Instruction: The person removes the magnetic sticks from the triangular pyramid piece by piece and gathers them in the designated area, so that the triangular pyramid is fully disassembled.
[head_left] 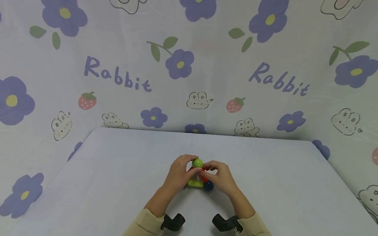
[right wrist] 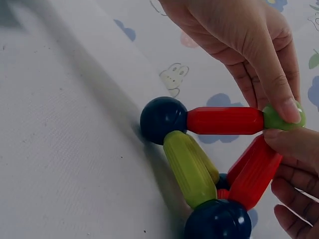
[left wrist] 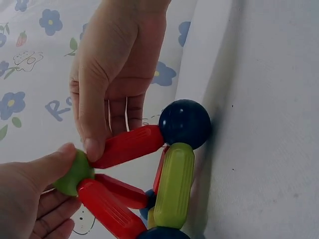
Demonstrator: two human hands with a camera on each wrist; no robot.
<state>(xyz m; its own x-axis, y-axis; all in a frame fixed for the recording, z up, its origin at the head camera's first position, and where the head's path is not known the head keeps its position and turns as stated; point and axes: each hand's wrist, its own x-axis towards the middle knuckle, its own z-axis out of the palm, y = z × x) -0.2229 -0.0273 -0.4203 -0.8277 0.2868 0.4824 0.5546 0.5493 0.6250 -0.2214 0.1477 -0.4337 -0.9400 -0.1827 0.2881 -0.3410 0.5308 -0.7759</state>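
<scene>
A pyramid-like frame of toy magnetic sticks and balls stands on the table between both hands. Its top is a light green ball (head_left: 197, 163), which my left hand (head_left: 177, 173) pinches between thumb and fingers. My right hand (head_left: 221, 178) pinches the upper end of a red stick (left wrist: 130, 146) right beside that ball; whether stick and ball touch there is hidden by fingertips. Other red sticks (right wrist: 224, 120) slope from the ball to dark blue balls (right wrist: 163, 120) at the base. A yellow-green stick (head_left: 195, 183) joins the two near blue balls. The far base is partly hidden.
The white table (head_left: 118, 183) spreads around the frame. Behind it hangs a cloth (head_left: 218, 62) printed with flowers, rabbits and strawberries. A black wrist camera (head_left: 174, 223) sits on the left wrist, another black wrist camera (head_left: 225, 223) on the right.
</scene>
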